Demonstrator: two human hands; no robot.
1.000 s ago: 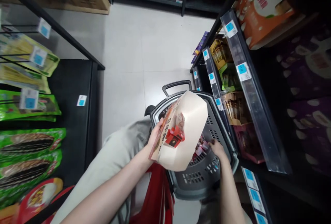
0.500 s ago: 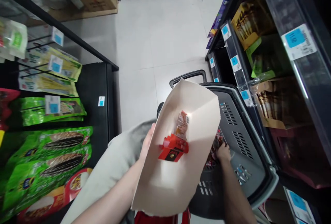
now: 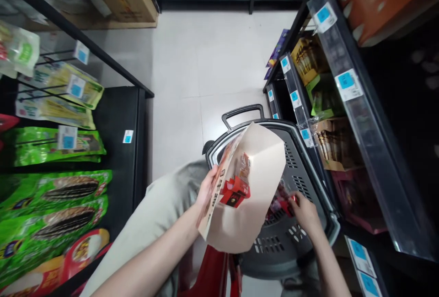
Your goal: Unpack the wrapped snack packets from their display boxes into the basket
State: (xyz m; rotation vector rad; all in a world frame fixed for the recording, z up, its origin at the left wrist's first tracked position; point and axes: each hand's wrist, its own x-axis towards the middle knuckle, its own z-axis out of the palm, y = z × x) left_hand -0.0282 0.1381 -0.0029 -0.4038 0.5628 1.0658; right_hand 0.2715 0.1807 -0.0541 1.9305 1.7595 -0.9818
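My left hand (image 3: 207,185) grips the long side of an open cardboard box (image 3: 264,150), which is tilted so that its pale inside faces me. Within the box lie a few small red-wrapped snack packets (image 3: 236,191). To the right, my right hand (image 3: 305,212) is inside a grey shopping basket (image 3: 318,196), fingers pinched on a red snack packet (image 3: 286,203). More dark red packets lie below it in the basket, partly covered by the box.
Shelves with blue price tags (image 3: 348,84) and boxed snacks rise close on the right. Green snack bags (image 3: 68,219) fill the left shelf. Tiled floor (image 3: 206,59) stretches ahead to another shelf. A red object (image 3: 209,274) is below the box.
My view has shifted, showing more of the far shelf. The box has turned, so its printed outer side shows. My right hand has lifted slightly, pinching a red packet.
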